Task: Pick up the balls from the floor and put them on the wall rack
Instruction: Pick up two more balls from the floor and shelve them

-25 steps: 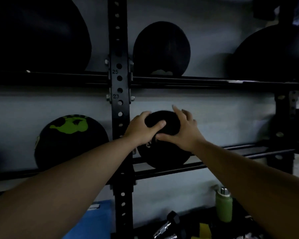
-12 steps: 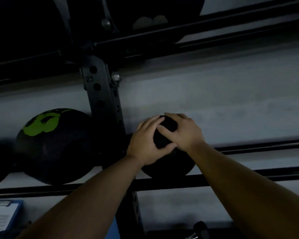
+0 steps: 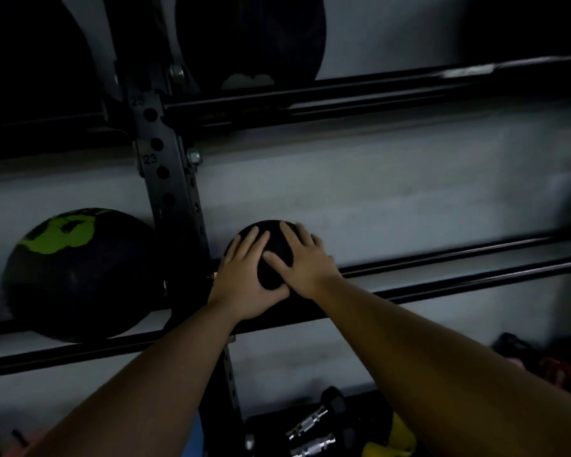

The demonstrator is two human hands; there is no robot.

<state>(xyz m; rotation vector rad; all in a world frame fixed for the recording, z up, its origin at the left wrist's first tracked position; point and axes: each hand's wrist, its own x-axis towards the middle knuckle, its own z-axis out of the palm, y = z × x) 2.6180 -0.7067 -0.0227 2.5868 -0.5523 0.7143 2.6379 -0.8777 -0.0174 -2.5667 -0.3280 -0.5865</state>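
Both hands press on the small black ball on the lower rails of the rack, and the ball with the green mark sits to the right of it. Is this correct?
Not quite. In the head view the ball with the green mark sits to the left of the small black ball, beyond the upright post. The rest holds: left hand and right hand both press on it, on the lower rails.

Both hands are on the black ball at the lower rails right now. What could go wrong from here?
1. The black ball looks narrow against the lower rails; if the left hand and right hand let go before it seats, it may slip through onto the dumbbells below.
2. It sits close to the upright post; the left hand's fingers could get pinched there.
3. The scene is dark, so seating is hard to confirm.
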